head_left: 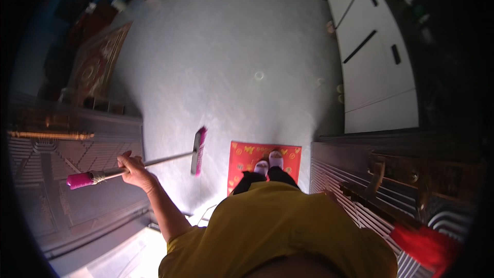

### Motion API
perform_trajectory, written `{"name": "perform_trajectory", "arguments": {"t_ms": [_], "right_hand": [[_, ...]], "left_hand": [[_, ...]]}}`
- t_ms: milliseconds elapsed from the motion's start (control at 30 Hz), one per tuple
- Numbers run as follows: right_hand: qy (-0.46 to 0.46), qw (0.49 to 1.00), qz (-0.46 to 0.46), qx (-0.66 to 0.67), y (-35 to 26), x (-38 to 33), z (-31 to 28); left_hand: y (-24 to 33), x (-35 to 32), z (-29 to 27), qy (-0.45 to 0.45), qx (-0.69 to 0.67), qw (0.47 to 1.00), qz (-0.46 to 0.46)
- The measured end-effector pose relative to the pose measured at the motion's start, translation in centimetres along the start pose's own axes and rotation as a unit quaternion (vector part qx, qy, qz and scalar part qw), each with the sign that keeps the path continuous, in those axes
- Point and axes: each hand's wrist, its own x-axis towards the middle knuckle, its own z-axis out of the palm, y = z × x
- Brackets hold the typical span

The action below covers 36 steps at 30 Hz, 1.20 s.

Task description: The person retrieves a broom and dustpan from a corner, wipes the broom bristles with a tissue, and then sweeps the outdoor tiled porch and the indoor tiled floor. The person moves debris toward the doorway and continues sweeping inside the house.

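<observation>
My left hand is closed around the pale handle of a broom, out to the left of my body. The handle's near end has a pink grip with a light binding beside it. At its other end is a grey broom head with pink bristles facing right, over the grey floor; whether they touch it I cannot tell. Just past the right edge of my yellow shirt, a small skin-toned patch shows, perhaps part of my right hand; its fingers are hidden.
My feet stand on a red patterned mat. Patterned metal door leaves flank me, the left door and the right door. White cabinets line the right side. A framed patterned panel leans at the far left. Red cloth hangs at lower right.
</observation>
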Motion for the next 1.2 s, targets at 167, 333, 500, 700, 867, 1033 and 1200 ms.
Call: {"name": "perform_trajectory", "arguments": {"t_ms": [167, 333, 500, 700, 867, 1033, 1200], "right_hand": [[-0.021, 0.956, -0.247, -0.158, -4.6, 9.3, -2.0], [-0.128, 0.952, -0.232, -0.152, -11.5, 16.8, -5.1], [-0.270, 0.909, -0.205, -0.241, -20.6, 24.1, -5.8], [-0.367, 0.801, -0.303, -0.362, -33.1, 33.9, -4.5], [-0.408, 0.695, -0.437, -0.399, -42.4, 38.6, 0.0], [-0.471, 0.735, -0.427, -0.236, -52.8, 34.2, 7.9], [-0.505, 0.561, -0.645, -0.118, -57.1, 23.2, 12.4]], "left_hand": [[-0.6, 0.7, -0.8, 0.096, 0.031, 0.995, -0.001], [-4.2, 3.3, -4.8, 0.094, 0.008, 0.995, -0.019], [-9.9, 4.0, -6.4, 0.063, 0.004, 0.996, -0.065], [-11.3, 1.5, -8.7, 0.125, 0.002, 0.975, -0.184], [-8.6, -2.7, -9.6, 0.130, 0.084, 0.982, -0.109], [-6.0, -9.9, -6.1, 0.125, 0.086, 0.983, -0.102], [-6.9, -12.8, -3.3, 0.126, 0.128, 0.984, 0.014]]}}
